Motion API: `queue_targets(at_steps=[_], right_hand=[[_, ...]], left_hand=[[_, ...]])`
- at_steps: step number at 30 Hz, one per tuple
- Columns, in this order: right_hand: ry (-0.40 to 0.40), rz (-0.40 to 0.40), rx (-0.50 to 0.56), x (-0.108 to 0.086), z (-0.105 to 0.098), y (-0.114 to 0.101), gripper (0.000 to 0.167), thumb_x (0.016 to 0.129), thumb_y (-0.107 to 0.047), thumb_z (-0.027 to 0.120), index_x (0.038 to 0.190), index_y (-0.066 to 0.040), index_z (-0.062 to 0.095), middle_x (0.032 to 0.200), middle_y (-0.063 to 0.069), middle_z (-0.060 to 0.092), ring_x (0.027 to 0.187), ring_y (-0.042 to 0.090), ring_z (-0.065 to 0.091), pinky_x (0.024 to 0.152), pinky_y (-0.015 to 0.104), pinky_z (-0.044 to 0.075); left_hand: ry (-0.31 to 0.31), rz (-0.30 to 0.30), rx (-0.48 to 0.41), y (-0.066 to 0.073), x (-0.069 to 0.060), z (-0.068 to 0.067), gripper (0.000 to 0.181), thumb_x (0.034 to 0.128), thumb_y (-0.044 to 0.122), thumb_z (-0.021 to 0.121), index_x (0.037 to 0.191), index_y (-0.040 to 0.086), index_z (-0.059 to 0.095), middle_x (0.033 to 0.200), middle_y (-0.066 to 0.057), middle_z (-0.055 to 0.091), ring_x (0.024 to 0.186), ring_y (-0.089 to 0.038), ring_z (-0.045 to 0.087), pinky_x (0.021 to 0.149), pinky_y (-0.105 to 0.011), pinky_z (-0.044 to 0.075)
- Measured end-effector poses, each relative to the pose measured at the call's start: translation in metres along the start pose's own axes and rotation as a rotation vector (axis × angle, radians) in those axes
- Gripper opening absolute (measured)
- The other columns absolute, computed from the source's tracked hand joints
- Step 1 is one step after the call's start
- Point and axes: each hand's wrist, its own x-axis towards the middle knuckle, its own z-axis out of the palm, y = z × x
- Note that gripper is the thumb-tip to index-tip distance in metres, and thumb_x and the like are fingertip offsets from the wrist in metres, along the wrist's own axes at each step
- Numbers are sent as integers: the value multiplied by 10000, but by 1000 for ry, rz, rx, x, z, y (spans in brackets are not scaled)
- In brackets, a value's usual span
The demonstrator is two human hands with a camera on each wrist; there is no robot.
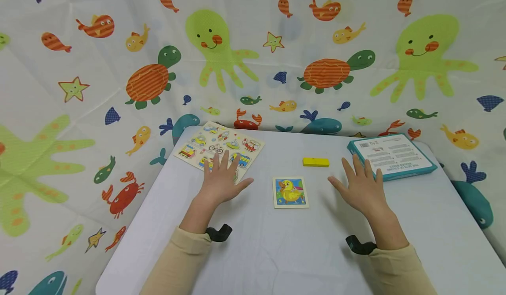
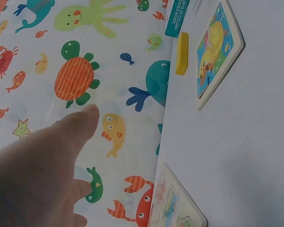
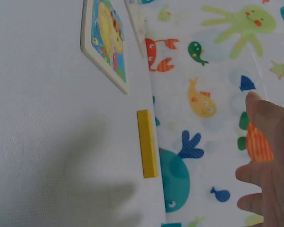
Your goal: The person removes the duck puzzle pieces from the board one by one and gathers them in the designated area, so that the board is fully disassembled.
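Note:
A small square duck picture board [image 1: 290, 192] lies on the white table between the two hands, with a yellow block [image 1: 316, 162] behind it. My left hand [image 1: 220, 181] is held with fingers spread, over the near edge of a wooden board with vehicle pictures [image 1: 198, 141]; it grips nothing. My right hand [image 1: 364, 188], fingers spread too, is right of the duck board and just in front of a teal-edged box [image 1: 391, 156], holding nothing. In the left wrist view the left hand [image 2: 42, 175] is off the table surface; the right wrist view shows the right hand [image 3: 270, 156] likewise raised.
The white table [image 1: 257, 251] stands against a hanging cloth [image 1: 245, 27] printed with sea animals, which also covers the left side. The box lies at the table's back right, the vehicle board at its back left. A dark strap sits on each wrist.

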Motion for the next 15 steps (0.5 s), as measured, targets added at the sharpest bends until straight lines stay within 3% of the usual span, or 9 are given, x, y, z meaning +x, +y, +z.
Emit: queue_targets(at_steps=[4, 9, 12, 15], right_hand=[[-25, -29, 29, 0, -2, 0, 1004, 892, -807, 302, 1579, -81, 200, 1626, 278, 90, 1455, 565, 77, 1120, 766, 18], [-108, -90, 152, 7, 2, -1, 921, 935, -717, 399, 1570, -70, 237, 1603, 278, 206, 1452, 519, 199, 1136, 715, 197], [-145, -106, 243, 13, 10, -4, 846, 942, -656, 479, 1545, -85, 315, 1561, 247, 331, 1402, 461, 347, 1097, 666, 340], [-168, -131, 307, 22, 20, -13, 723, 950, -573, 551, 1493, -113, 423, 1431, 201, 507, 1231, 381, 518, 974, 548, 505]], left_hand=[[-13, 17, -6, 1, 2, 3, 950, 857, 815, 393, 1590, 237, 217, 1669, -142, 74, 1529, -431, -10, 1207, -651, 5], [-75, 59, -49, 8, 9, 13, 914, 890, 754, 440, 1582, 188, 249, 1656, -151, 149, 1535, -404, 39, 1242, -577, 35], [-117, 122, -86, 15, 14, 26, 880, 911, 705, 472, 1571, 155, 280, 1644, -141, 204, 1538, -373, 88, 1252, -535, 92], [-162, 203, -141, 23, 20, 44, 859, 921, 690, 473, 1568, 156, 289, 1641, -111, 230, 1537, -336, 137, 1250, -499, 158]])
